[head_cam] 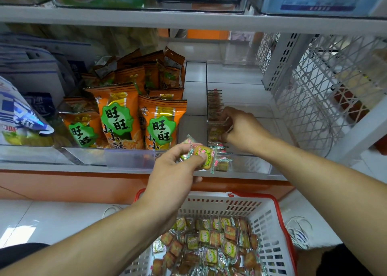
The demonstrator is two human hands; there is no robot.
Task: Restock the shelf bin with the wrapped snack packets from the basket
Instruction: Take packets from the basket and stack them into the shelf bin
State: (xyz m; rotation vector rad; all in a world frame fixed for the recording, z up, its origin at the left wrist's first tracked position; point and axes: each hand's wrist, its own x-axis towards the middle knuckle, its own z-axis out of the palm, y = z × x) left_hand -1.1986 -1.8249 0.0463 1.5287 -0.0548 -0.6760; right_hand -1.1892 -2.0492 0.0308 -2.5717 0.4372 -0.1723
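A clear shelf bin [251, 167] at centre right holds a row of small wrapped snack packets [214, 108] stood on edge along its left wall. My right hand [240, 129] is inside the bin, fingers pressed around the near end of that row. My left hand [178, 167] hovers in front of the shelf edge, pinching a few wrapped snack packets [204, 155] with green round labels. Below, a white basket [270, 223] with a red rim holds several more loose packets [209, 244].
A neighbouring clear bin [125, 156] to the left is packed with orange snack bags [117, 116]. Blue and white bags [18, 116] lie further left. A white wire mesh panel [314, 91] closes the shelf's right side. Another shelf [188, 20] sits overhead.
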